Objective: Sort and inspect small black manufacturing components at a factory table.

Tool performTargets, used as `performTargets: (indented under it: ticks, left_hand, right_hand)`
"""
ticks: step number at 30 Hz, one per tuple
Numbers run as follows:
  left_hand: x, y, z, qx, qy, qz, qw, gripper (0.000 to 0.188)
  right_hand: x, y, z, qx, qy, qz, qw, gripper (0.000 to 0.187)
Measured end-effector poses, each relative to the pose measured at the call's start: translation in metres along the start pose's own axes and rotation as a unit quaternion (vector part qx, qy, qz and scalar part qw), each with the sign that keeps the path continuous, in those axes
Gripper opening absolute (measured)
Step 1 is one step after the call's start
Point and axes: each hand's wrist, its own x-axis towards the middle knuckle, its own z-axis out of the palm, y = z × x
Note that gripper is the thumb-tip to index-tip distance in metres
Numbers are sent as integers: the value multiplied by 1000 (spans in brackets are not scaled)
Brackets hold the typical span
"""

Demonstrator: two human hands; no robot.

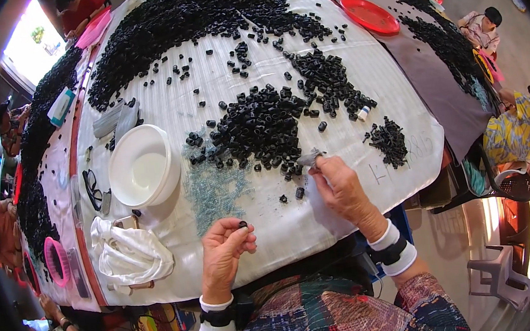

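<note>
My left hand (225,249), near the table's front edge, pinches a small black cylindrical part (242,224) between thumb and fingers. To the right, my right hand (342,190) is closed on a crumpled grey scrap (311,158), which looks like cloth. A heap of short black hollow parts (261,127) lies just beyond both hands. Tiny clear bluish pieces (213,193) are spread left of that heap. On the right sits a smaller pile of thin black pieces (386,143). A small white tube (363,113) rests above it.
A white basin (144,167) stands at left, near eyeglasses (93,189) and a bunched white cloth (133,251). Many more black parts (187,20) cover the far table. A red tray (370,16) lies far right. Other people sit around neighbouring tables; a plastic stool (502,276) stands lower right.
</note>
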Motion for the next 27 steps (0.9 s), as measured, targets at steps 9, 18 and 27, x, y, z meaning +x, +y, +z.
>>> performTargets:
  ticks: [9,18,27]
  left_hand:
    - [-1,-1,-2,46,1,3,999,11]
    - [-1,-4,-5,31,-17,5,999,16]
    - [-1,-5,-5,24,-27,4,999,13]
  right_hand:
    - [-1,-30,22,-32,-64,-53,996,22]
    - [11,-43,42,-29,-66,-109,991,30]
    - [35,-49,70,-64,-163,-166,970,43]
